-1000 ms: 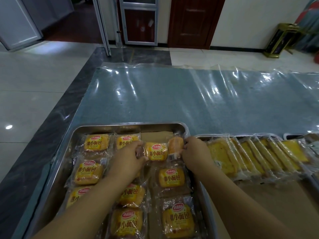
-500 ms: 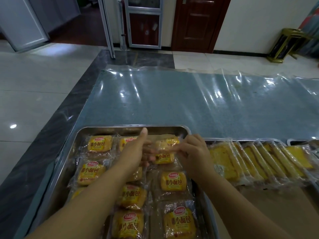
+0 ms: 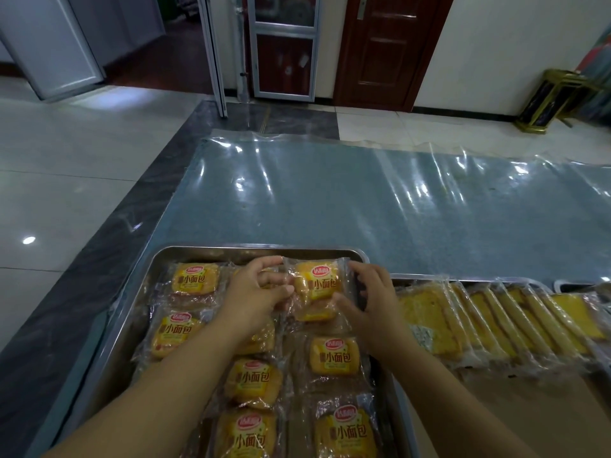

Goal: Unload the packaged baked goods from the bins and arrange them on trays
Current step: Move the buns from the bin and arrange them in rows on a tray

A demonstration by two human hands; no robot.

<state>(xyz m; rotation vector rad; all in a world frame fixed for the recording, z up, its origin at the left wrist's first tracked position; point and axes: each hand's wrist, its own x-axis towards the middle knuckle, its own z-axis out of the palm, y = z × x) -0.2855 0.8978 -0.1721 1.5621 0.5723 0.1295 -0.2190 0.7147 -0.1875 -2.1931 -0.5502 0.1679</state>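
we are a good way into the job. the steel tray in front of us is nearly full: bread packs lie on it in three lines, from the near end to the far end. on the second tray, just to the right, cake slice packs lean on each other in one long row. both trays sit on the counter, under a clear plastic sheet.

the small bread pack we are working on is at the far right corner of the steel tray. our left hand has its grip pinched on the left edge of the wrapper. our right hand has its grip curled round the right edge, with the thumb on the front. we cannot tell if the pack lies flat yet.

what is left? we think this is one of the last gaps on this tray. no bins show here, so we cannot tell how many packs wait in them.

now the writing. each bread pack has a yellow label with big red-brown words, 小面包, which means small bread. above them sits a red oval badge with white letters, too small for us to read for sure. one cake slice pack has a pale patch with tiny print we cannot read.
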